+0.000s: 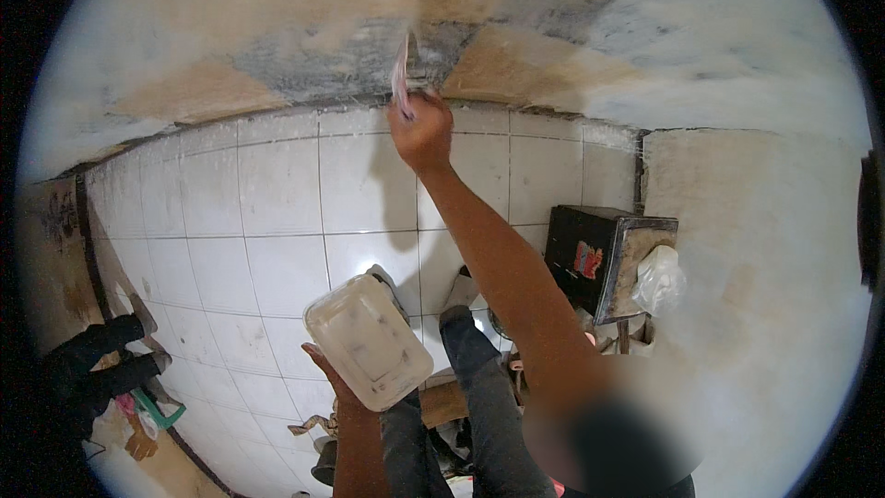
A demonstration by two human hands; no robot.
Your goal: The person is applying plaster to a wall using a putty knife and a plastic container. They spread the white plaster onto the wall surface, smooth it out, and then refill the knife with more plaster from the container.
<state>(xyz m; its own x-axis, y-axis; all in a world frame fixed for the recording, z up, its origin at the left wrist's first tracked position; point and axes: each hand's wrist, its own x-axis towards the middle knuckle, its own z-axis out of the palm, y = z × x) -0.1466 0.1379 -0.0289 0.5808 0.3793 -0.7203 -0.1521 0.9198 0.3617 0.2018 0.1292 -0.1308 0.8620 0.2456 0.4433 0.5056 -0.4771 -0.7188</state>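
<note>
My right hand (pixel 424 132) is closed round a thin, flat, pale pinkish scraper (pixel 401 78), seen nearly edge-on. It reaches up to a patchy grey and tan strip low on the wall (pixel 341 65); whether its edge touches the wall, I cannot tell. Under a whitish rectangular plastic tub (pixel 369 341) with rounded corners and dark smudges is my left hand (pixel 324 367), supporting it at its left side. Most of that hand's fingers are hidden beneath the tub, which is held above the floor in front of my legs.
White tiles (pixel 277 194) cover the floor up to the wall. To the right stands a black box (pixel 590 263) with a white plastic bag (pixel 659 281) on it. At far left are another person's dark-trousered legs (pixel 111 364) and a green object (pixel 164 410). A dark round vessel (pixel 324 463) sits near my left forearm.
</note>
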